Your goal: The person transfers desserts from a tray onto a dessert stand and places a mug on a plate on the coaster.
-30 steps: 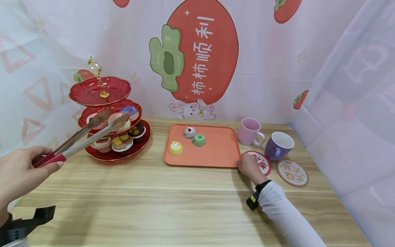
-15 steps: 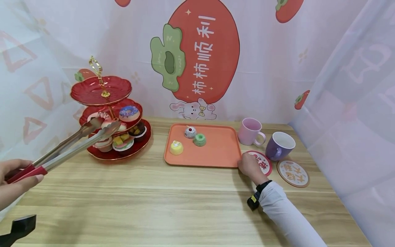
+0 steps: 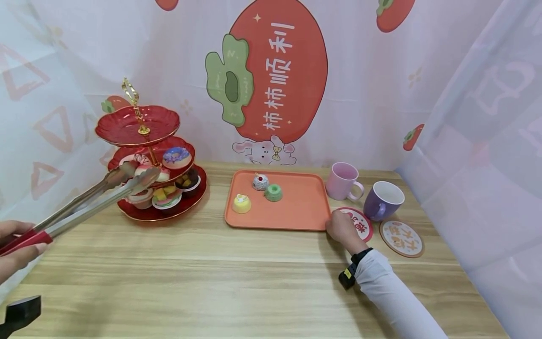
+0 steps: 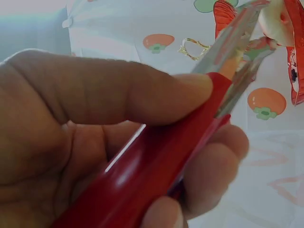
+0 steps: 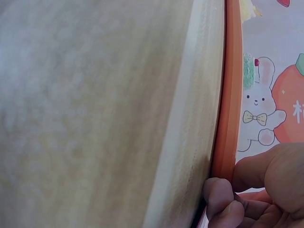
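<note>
My left hand (image 3: 19, 260) grips metal tongs (image 3: 95, 207) by their red handles, thumb on one side and fingers on the other. The tips of the tongs reach the middle tier of a red three-tier stand (image 3: 137, 125), up against a pink-and-white round bun (image 3: 163, 174). Whether they clasp it, I cannot tell. Beside it lies a blue-purple iced doughnut (image 3: 177, 157). My right hand (image 3: 345, 230) pinches the front right corner of an orange tray (image 3: 296, 202). On this tray sit a yellow cake (image 3: 241, 203), a cherry-topped white cake (image 3: 260, 181) and a green ring cake (image 3: 273, 192).
Cupcakes (image 3: 166, 195) fill the stand's bottom tier. Right of the tray stand a pink mug (image 3: 342, 181) and a purple mug (image 3: 383, 201). Two round coasters, one red-rimmed (image 3: 362, 226) and one brown-rimmed (image 3: 401, 238), lie in front. A printed cloth (image 3: 360, 94) hangs behind the wooden table (image 3: 254, 282).
My left hand and the tongs have drawn back left and down. The bun at their tips sits slightly lower left, uncovering the doughnut. My right hand keeps its place on the tray.
</note>
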A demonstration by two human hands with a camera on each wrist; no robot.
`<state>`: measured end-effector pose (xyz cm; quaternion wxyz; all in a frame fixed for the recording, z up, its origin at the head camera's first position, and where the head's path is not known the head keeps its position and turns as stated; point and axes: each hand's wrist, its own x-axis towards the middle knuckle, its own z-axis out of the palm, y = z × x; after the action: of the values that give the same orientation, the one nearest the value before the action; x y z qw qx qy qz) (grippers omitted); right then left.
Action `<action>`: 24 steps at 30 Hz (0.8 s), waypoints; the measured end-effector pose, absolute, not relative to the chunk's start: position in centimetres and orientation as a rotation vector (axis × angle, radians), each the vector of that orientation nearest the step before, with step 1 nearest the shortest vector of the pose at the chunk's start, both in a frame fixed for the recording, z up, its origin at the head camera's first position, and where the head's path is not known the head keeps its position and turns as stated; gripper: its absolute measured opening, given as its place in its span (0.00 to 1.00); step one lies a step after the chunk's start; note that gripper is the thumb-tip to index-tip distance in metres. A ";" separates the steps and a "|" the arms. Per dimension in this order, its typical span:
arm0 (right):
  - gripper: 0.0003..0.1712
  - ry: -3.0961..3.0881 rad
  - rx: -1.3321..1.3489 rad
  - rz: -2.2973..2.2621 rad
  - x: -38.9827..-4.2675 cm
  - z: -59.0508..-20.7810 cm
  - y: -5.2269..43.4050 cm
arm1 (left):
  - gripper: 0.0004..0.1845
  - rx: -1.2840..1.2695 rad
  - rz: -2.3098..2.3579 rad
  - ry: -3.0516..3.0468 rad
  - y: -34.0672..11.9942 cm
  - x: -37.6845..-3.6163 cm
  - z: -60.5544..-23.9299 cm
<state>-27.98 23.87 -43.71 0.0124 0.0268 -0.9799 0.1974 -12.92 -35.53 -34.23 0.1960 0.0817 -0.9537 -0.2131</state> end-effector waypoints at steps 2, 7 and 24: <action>0.08 -3.054 0.085 0.613 -28.0 -43.7 23.9 | 0.18 0.209 -0.645 -2.671 -35.2 -12.9 -33.9; 0.07 -3.070 0.069 0.616 -28.1 -43.7 23.9 | 0.19 0.195 -0.706 -2.641 -34.1 -13.2 -33.4; 0.08 -3.069 0.061 0.606 -28.0 -43.9 23.9 | 0.19 0.151 -0.595 -2.777 -30.1 -13.3 -30.6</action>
<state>-28.05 23.87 -43.92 0.0063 0.0194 -0.9808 0.1937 -13.32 -30.12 -30.60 0.1482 0.0524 -0.9657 -0.2068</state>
